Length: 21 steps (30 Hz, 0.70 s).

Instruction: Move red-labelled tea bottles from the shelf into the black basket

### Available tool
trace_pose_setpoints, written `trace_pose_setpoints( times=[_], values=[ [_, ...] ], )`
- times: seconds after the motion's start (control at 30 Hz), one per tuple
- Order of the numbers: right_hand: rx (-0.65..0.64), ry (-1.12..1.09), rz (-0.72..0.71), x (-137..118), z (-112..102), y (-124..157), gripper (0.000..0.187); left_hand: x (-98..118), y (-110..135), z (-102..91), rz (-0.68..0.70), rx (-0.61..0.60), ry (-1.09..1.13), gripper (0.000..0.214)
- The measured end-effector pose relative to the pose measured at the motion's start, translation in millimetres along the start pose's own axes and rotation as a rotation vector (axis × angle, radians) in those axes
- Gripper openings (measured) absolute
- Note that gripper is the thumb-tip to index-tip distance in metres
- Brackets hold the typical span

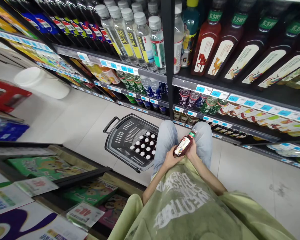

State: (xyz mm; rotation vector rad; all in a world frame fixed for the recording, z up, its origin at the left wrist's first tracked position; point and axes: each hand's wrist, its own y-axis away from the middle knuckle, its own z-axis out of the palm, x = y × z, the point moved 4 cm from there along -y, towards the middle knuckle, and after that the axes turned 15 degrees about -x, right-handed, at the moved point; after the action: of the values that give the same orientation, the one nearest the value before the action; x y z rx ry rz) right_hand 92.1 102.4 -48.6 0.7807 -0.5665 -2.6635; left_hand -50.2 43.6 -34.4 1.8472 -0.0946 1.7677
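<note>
I hold a small bottle of dark red drink (185, 144) with a green cap and a white label, tilted in front of my knees. My left hand (170, 157) grips its lower end and my right hand (193, 150) wraps round its side. On the floor to the left of my legs lies a grey shopping basket (120, 135), holding several more bottles of the same kind (145, 145), seen from their caps. The drinks shelves (150, 72) rise right in front of me.
Shelves of soda water, cola and red tea bottles with blue price tags fill the far side. A chest freezer (65, 173) with boxed goods stands at my left. A white bucket (41, 82) and a red stool (7, 95) stand down the aisle.
</note>
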Motion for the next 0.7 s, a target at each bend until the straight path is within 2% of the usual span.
trace_pose_setpoints(
  times=[0.07,0.23,0.4,0.53,0.7],
  values=[
    [-0.013,-0.016,0.026,-0.5,3.0,3.4,0.042,-2.1,-0.5,-3.3,-0.033,-0.028,-0.031,0.083],
    [-0.105,-0.031,0.121,-0.4,13.8,11.3,0.059,-3.2,0.8,-7.7,-0.046,-0.126,0.055,0.057],
    [-0.084,-0.023,0.166,2.0,12.5,10.9,0.066,3.2,3.2,0.8,-0.042,-0.205,-0.005,0.068],
    [-0.061,-0.065,0.106,1.8,7.0,7.4,0.061,4.1,4.4,5.4,-0.054,-0.250,-0.041,0.070],
    [-0.085,-0.083,0.106,4.2,2.4,5.7,0.057,2.5,3.7,3.1,-0.055,-0.263,-0.095,0.072]
  ],
)
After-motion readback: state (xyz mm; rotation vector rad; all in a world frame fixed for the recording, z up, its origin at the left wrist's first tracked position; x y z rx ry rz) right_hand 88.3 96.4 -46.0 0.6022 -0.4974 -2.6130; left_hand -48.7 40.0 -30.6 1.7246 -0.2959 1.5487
